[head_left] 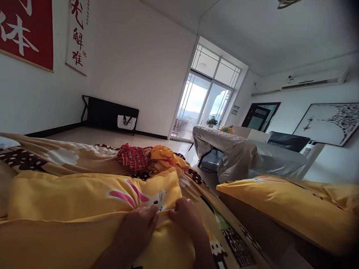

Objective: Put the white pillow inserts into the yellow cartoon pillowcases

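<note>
At lower centre, the left hand (138, 227) and right hand (187, 216) pinch yellow cloth (70, 243). Their closeness probably steadies its edge.

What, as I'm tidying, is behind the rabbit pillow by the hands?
A red plaid cloth and crumpled yellow cloth on patterned bedding; what the pillow covers cannot be seen.

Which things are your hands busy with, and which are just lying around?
Busy with: left hand and right hand on yellow cloth, bunny pillow beside them.
Just lying around, it seems: red checked cloth, white bag, potted plant.
</note>
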Action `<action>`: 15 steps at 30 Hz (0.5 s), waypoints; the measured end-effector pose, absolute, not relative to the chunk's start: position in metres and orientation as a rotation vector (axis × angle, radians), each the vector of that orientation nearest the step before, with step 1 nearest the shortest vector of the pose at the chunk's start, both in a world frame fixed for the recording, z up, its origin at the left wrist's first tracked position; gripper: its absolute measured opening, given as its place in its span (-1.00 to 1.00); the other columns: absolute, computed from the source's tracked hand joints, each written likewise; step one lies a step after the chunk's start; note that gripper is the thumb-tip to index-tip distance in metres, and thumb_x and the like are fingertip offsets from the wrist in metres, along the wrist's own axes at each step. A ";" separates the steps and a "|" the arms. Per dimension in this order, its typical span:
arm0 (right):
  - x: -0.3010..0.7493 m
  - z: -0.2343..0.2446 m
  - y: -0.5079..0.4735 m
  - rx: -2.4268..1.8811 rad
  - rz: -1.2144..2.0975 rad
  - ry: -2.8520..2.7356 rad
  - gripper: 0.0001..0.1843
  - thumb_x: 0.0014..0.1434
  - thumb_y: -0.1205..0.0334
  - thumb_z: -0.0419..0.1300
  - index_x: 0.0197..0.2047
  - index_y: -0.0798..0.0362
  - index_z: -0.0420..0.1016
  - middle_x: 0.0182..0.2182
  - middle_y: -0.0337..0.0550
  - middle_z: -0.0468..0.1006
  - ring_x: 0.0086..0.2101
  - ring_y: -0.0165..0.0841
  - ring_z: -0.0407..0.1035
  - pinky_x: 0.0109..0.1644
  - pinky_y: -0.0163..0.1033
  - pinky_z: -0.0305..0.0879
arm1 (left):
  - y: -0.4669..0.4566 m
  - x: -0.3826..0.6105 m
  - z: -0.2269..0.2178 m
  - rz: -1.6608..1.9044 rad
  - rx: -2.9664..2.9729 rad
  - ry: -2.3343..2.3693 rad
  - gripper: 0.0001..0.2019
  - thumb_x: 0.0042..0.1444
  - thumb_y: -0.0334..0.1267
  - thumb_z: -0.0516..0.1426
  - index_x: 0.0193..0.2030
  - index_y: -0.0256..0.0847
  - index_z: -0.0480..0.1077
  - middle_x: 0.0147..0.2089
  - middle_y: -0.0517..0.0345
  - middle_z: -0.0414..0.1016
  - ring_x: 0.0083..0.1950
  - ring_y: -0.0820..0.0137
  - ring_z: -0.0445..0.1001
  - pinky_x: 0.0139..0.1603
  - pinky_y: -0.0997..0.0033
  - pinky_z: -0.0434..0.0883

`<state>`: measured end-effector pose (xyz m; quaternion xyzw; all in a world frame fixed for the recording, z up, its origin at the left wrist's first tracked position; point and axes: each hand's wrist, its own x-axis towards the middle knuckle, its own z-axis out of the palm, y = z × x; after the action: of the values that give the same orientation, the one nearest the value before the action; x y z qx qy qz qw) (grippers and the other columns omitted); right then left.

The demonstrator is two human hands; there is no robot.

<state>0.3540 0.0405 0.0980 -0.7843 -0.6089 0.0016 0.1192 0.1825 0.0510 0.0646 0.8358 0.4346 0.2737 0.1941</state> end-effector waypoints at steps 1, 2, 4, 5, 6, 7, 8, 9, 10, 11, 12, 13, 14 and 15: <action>0.355 0.098 0.040 -2.288 0.008 -1.781 -0.86 0.00 0.24 0.14 -0.42 0.07 0.51 -0.37 -0.08 0.57 -0.34 -0.31 0.40 -0.41 -0.30 -0.02 | 0.051 0.182 0.065 0.768 2.344 1.219 -0.75 0.29 -0.25 -0.15 -0.34 -0.15 0.28 -0.31 0.15 0.49 -0.25 0.34 0.44 -0.24 0.38 0.19; 0.357 0.097 0.040 -2.281 0.010 -1.790 -0.86 0.01 0.24 0.14 -0.43 0.08 0.51 -0.38 -0.07 0.57 -0.35 -0.31 0.40 -0.41 -0.30 -0.02 | 0.051 0.182 0.065 0.766 2.342 1.222 -0.75 0.29 -0.25 -0.15 -0.34 -0.15 0.28 -0.32 0.15 0.49 -0.26 0.34 0.44 -0.25 0.38 0.19; 0.359 0.093 0.040 -2.262 0.020 -1.826 -0.84 0.03 0.26 0.12 -0.43 0.08 0.51 -0.39 -0.07 0.57 -0.37 -0.34 0.38 -0.41 -0.31 -0.03 | 0.051 0.182 0.066 0.762 2.332 1.237 -0.75 0.28 -0.25 -0.14 -0.36 -0.16 0.27 -0.32 0.15 0.48 -0.27 0.34 0.44 -0.26 0.39 0.19; 0.360 0.091 0.040 -2.246 0.026 -1.851 -0.84 0.04 0.28 0.11 -0.44 0.07 0.52 -0.40 -0.08 0.57 -0.39 -0.35 0.37 -0.42 -0.31 -0.04 | 0.051 0.182 0.066 0.763 2.327 1.241 -0.75 0.28 -0.25 -0.14 -0.36 -0.16 0.27 -0.32 0.15 0.49 -0.27 0.34 0.44 -0.26 0.39 0.19; 0.361 0.089 0.040 -2.232 0.031 -1.874 -0.83 0.04 0.30 0.10 -0.45 0.07 0.51 -0.41 -0.08 0.57 -0.40 -0.37 0.36 -0.42 -0.31 -0.05 | 0.051 0.183 0.066 0.764 2.323 1.242 -0.75 0.28 -0.26 -0.14 -0.35 -0.16 0.28 -0.32 0.14 0.49 -0.27 0.34 0.44 -0.26 0.39 0.19; 0.361 0.087 0.040 -2.220 0.033 -1.897 -0.83 0.03 0.32 0.09 -0.46 0.08 0.51 -0.42 -0.09 0.57 -0.42 -0.38 0.34 -0.42 -0.31 -0.07 | 0.051 0.183 0.066 0.769 2.323 1.241 -0.75 0.28 -0.26 -0.15 -0.35 -0.16 0.28 -0.32 0.14 0.49 -0.27 0.34 0.44 -0.26 0.38 0.19; 0.362 0.085 0.040 -2.208 0.037 -1.921 -0.82 0.03 0.34 0.08 -0.48 0.08 0.51 -0.43 -0.10 0.57 -0.43 -0.40 0.32 -0.43 -0.31 -0.08 | 0.051 0.183 0.066 0.774 2.324 1.240 -0.75 0.28 -0.26 -0.15 -0.35 -0.16 0.28 -0.32 0.14 0.49 -0.27 0.34 0.44 -0.26 0.38 0.19; 0.362 0.085 0.039 -2.193 0.046 -1.947 -0.82 0.04 0.34 0.08 -0.48 0.08 0.51 -0.44 -0.12 0.56 -0.44 -0.41 0.30 -0.43 -0.31 -0.09 | 0.051 0.183 0.066 0.779 2.325 1.240 -0.75 0.28 -0.26 -0.15 -0.35 -0.16 0.28 -0.32 0.14 0.49 -0.27 0.34 0.44 -0.26 0.38 0.19; 0.362 0.085 0.038 -2.176 0.062 -1.975 -0.82 0.05 0.33 0.09 -0.49 0.07 0.50 -0.45 -0.13 0.55 -0.45 -0.41 0.29 -0.43 -0.31 -0.10 | 0.051 0.183 0.066 0.783 2.325 1.241 -0.75 0.28 -0.26 -0.15 -0.34 -0.16 0.28 -0.32 0.14 0.49 -0.27 0.34 0.44 -0.26 0.39 0.19; 0.362 0.086 0.037 -2.156 0.084 -2.001 -0.82 0.06 0.32 0.09 -0.49 0.07 0.50 -0.46 -0.15 0.54 -0.45 -0.42 0.27 -0.43 -0.31 -0.10 | 0.051 0.183 0.066 0.784 2.324 1.245 -0.75 0.28 -0.26 -0.15 -0.35 -0.16 0.28 -0.32 0.14 0.49 -0.27 0.35 0.44 -0.26 0.39 0.19; 0.363 0.088 0.036 -2.139 0.109 -2.020 -0.82 0.07 0.30 0.10 -0.49 0.06 0.50 -0.46 -0.17 0.53 -0.45 -0.43 0.26 -0.42 -0.31 -0.09 | 0.051 0.183 0.066 0.783 2.322 1.250 -0.75 0.28 -0.26 -0.14 -0.34 -0.16 0.28 -0.32 0.14 0.49 -0.27 0.35 0.44 -0.26 0.39 0.19; 0.363 0.090 0.035 -2.125 0.139 -2.033 -0.83 0.07 0.30 0.11 -0.48 0.06 0.50 -0.47 -0.18 0.52 -0.44 -0.43 0.25 -0.42 -0.32 -0.08 | 0.051 0.183 0.066 0.781 2.320 1.252 -0.75 0.28 -0.26 -0.14 -0.34 -0.15 0.29 -0.32 0.14 0.49 -0.27 0.35 0.44 -0.26 0.40 0.20; 0.363 0.092 0.034 -2.117 0.171 -2.039 -0.84 0.06 0.31 0.11 -0.48 0.06 0.50 -0.47 -0.20 0.52 -0.44 -0.43 0.26 -0.42 -0.32 -0.07 | 0.051 0.183 0.065 0.778 2.320 1.252 -0.76 0.27 -0.26 -0.14 -0.34 -0.15 0.29 -0.31 0.14 0.50 -0.27 0.36 0.44 -0.26 0.40 0.20; 0.364 0.094 0.034 -2.109 0.192 -2.037 -0.85 0.05 0.34 0.11 -0.48 0.06 0.50 -0.46 -0.20 0.52 -0.43 -0.43 0.26 -0.42 -0.33 -0.06 | 0.051 0.183 0.065 0.774 2.320 1.252 -0.76 0.27 -0.27 -0.14 -0.34 -0.16 0.29 -0.31 0.14 0.50 -0.27 0.36 0.45 -0.25 0.41 0.21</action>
<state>0.3637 0.0337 0.0937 -0.7140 -0.6897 0.0650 0.1012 0.1825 0.0513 0.0648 0.8282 0.4467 0.2763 0.1957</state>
